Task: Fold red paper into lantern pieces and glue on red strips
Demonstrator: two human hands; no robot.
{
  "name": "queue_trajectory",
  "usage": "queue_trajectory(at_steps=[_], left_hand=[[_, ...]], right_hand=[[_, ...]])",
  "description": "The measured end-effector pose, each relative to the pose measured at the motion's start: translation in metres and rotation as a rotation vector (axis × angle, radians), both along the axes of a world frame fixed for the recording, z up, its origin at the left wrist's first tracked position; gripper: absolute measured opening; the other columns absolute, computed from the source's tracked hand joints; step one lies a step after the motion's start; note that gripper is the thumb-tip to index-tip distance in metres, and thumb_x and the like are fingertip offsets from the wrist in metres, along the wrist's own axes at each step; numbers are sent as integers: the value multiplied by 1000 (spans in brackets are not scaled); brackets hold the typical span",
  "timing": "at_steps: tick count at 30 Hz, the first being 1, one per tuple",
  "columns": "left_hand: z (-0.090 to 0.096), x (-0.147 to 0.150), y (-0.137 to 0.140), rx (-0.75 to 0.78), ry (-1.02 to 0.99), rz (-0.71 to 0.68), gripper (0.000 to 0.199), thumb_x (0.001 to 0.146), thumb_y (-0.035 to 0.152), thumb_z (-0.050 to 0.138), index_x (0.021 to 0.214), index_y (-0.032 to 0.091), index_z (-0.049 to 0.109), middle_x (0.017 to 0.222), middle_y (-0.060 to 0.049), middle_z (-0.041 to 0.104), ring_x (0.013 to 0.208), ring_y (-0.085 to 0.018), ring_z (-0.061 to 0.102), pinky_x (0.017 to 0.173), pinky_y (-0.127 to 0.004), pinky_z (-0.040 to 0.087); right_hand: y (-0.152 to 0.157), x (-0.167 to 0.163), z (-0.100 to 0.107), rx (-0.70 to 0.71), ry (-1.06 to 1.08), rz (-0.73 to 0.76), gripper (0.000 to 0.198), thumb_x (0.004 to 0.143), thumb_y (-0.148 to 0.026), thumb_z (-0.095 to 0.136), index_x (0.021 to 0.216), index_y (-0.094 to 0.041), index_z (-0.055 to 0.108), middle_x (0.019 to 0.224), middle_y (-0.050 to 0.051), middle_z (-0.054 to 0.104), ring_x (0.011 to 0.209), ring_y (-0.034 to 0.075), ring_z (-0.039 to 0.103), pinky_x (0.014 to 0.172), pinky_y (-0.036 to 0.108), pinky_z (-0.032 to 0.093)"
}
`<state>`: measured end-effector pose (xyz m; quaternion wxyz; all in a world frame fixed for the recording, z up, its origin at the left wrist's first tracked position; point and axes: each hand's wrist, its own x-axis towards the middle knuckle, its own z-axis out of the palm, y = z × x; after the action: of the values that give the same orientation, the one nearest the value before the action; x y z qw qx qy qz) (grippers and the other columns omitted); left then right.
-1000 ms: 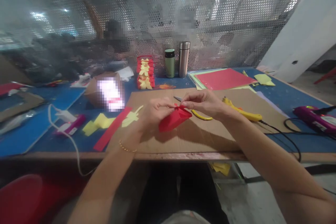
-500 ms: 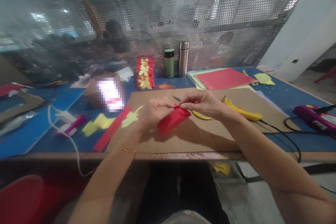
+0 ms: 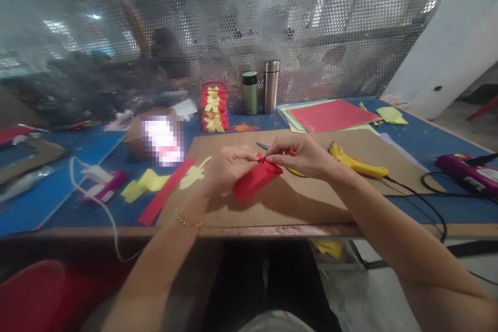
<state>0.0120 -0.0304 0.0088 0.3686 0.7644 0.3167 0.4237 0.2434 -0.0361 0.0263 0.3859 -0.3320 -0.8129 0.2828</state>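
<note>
A folded red paper piece (image 3: 254, 181) is pinched between my two hands above the cardboard sheet (image 3: 311, 199). My left hand (image 3: 235, 166) has its thumb and fingers closed on the upper left edge. With thumb and index finger together, my right hand (image 3: 298, 155) grips the pinched top edge. A pair of scissors (image 3: 263, 144) lies behind, partly hidden by my right hand. To the right rests a yellow hot glue gun (image 3: 358, 165) with a black cord. A red paper strip (image 3: 166, 192) and pale yellow paper cut-outs (image 3: 194, 174) lie left of my left hand.
Finished red pieces with yellow bows (image 3: 213, 108) are stacked at the back. Near them stand a green tumbler (image 3: 250, 94) and a steel flask (image 3: 271, 88). Red paper sheets (image 3: 330, 115) lie back right. Purple power strips (image 3: 467, 174) and cords flank the cardboard. A phone (image 3: 163, 140) glows at left.
Both hands keep their pinch on the red paper, which has shifted only very slightly. The view has moved a little; the rest looks the same.
</note>
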Motion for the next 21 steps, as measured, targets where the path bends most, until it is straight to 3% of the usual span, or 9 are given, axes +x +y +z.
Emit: queue_trajectory(at_steps=[5, 11, 21], left_hand=[[1, -1, 2, 77, 71, -6, 16, 87, 25, 70, 77, 20, 80, 74, -2, 70, 69, -13, 61, 67, -28, 46], [4, 0, -1, 106, 86, -27, 15, 86, 23, 70, 74, 20, 78, 73, -2, 70, 71, -15, 62, 70, -29, 50], [4, 0, 0, 71, 50, 1, 16, 85, 26, 70, 74, 20, 78, 69, -2, 67, 68, -15, 60, 65, -29, 47]], right_hand=[[-1, -1, -3, 78, -36, -50, 15, 88, -29, 69, 81, -19, 78, 73, 3, 73, 68, 14, 58, 63, 28, 42], [0, -2, -3, 75, -81, -55, 12, 84, -24, 68, 74, -19, 73, 69, 2, 71, 65, 13, 56, 62, 27, 41], [-1, 0, 0, 66, -44, -11, 28, 93, -37, 66, 72, -19, 70, 66, 1, 67, 63, 13, 53, 61, 28, 39]])
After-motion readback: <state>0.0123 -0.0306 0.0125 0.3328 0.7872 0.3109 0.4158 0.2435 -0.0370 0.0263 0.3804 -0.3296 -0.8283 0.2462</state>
